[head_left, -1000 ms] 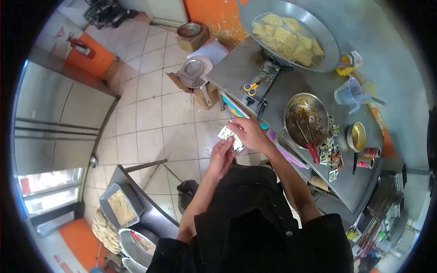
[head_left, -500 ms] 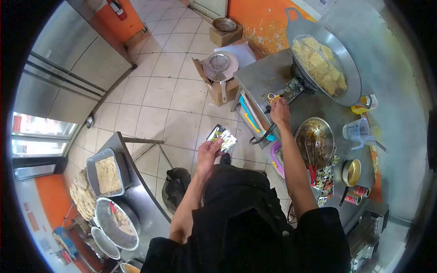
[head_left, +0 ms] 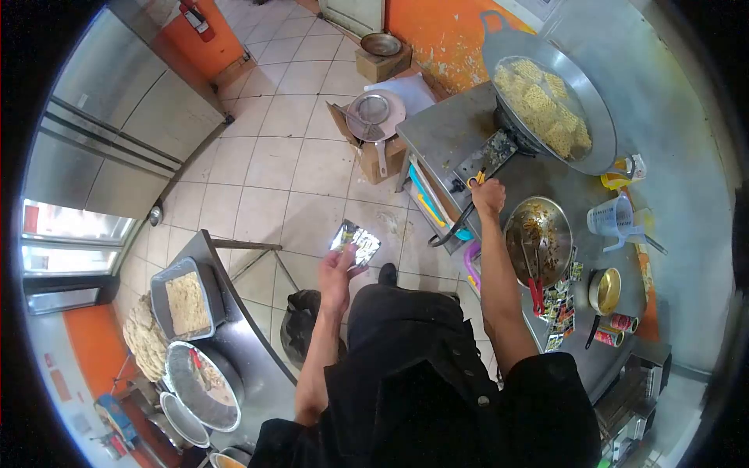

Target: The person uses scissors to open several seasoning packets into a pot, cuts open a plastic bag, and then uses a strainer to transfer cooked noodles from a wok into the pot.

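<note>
Left hand [head_left: 337, 269] is raised in front of my body, over the floor [head_left: 273, 164] and well apart from the counter [head_left: 452, 132]. Its fingers are clenched on a small strip of silver sachets [head_left: 356, 242], pinched at the lower edge so the strip fans upward and stays flat, probably to keep it off the greasy steel. Right hand [head_left: 489, 196] reaches forward to the counter's near edge, fingers closed around the yellow handles of the scissors [head_left: 476, 181]. The blades are hidden under my hand. The scissors lie just beside the burner under the wok [head_left: 593, 148], which is full of noodle blocks, so I judge they are kept there to be within one arm's reach. A bowl [head_left: 538, 234] streaked with sauce stands near my right forearm, with red-handled tongs [head_left: 534, 285] leaning in it. More sachets are spread between it and a small pot [head_left: 605, 290], and a jug [head_left: 612, 220] stands beyond. The counter is worn steel against an orange wall. The floor is pale tile. A steel fridge [head_left: 117, 109] stands to my left, and a tray [head_left: 187, 300] of noodles sits on a dark table below it.
</note>
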The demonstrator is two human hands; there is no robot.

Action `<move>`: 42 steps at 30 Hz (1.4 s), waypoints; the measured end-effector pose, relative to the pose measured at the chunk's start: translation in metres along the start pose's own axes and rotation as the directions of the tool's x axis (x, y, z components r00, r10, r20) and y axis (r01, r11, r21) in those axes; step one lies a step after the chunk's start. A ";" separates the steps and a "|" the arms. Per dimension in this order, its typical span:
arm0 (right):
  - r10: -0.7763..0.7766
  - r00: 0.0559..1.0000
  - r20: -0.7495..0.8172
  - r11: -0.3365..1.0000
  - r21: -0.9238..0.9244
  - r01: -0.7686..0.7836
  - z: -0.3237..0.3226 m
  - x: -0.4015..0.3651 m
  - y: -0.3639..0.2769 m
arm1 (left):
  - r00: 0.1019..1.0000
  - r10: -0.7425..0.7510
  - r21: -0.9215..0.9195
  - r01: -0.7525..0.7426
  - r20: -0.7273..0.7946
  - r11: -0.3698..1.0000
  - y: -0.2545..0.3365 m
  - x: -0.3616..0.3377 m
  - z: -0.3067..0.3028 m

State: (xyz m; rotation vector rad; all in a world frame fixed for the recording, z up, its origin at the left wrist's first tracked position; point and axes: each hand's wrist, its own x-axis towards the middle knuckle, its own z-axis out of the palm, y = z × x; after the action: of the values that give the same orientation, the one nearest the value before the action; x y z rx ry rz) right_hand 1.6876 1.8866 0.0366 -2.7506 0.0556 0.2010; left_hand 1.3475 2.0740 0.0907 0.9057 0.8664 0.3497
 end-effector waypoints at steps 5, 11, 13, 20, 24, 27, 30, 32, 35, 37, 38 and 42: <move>-0.101 0.994 -0.051 0.993 -0.062 0.098 -0.005 -0.013 0.018 | 0.996 0.075 -0.001 -0.075 0.045 0.997 0.024 -0.007 0.026; -0.190 0.911 0.367 0.980 0.124 0.154 -0.046 -0.061 0.052 | 0.981 0.142 0.081 -0.153 0.135 0.985 0.051 -0.018 0.052; -0.319 0.824 0.468 0.912 0.388 0.133 -0.053 -0.088 0.074 | 0.977 0.144 0.107 -0.162 0.154 0.981 0.060 -0.021 0.060; -0.643 0.253 0.723 0.699 0.689 -0.190 -0.123 -0.178 0.064 | 0.944 0.104 0.123 -0.148 0.313 0.981 0.070 -0.021 0.083; -0.601 0.221 0.768 0.768 0.631 -0.107 -0.150 -0.201 0.047 | 0.927 0.150 0.196 -0.227 0.344 0.954 0.075 -0.024 0.102; -0.619 0.295 0.728 0.748 0.660 -0.061 -0.143 -0.206 0.051 | 0.909 0.140 0.313 -0.275 0.393 0.909 0.076 -0.024 0.105; -0.612 0.332 0.718 0.754 0.656 -0.027 -0.145 -0.207 0.051 | 0.885 0.141 0.293 -0.292 0.444 0.911 0.072 -0.027 0.113; -0.596 0.347 0.724 0.764 0.645 -0.034 -0.145 -0.208 0.051 | 0.877 0.117 0.313 -0.287 0.465 0.906 0.068 -0.026 0.113; -0.577 0.378 0.725 0.776 0.630 -0.025 -0.140 -0.208 0.054 | 0.864 0.094 0.347 -0.295 0.494 0.890 0.065 -0.026 0.116; -0.603 0.388 0.697 0.729 0.679 -0.088 -0.135 -0.207 0.057 | 0.859 0.091 0.364 -0.307 0.503 0.879 0.064 -0.027 0.117; -0.603 0.388 0.697 0.729 0.679 -0.088 -0.135 -0.208 0.057 | 0.859 0.088 0.368 -0.307 0.505 0.878 0.065 -0.027 0.118; -0.603 0.404 0.688 0.721 0.687 -0.093 -0.139 -0.209 0.055 | 0.868 0.073 0.372 -0.285 0.490 0.884 0.069 -0.031 0.125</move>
State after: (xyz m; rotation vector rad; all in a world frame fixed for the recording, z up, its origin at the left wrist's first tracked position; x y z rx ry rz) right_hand 1.4960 1.7863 0.1745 -1.5854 -0.5388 1.2735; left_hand 1.4308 2.0287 0.2015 1.4287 0.4082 0.0856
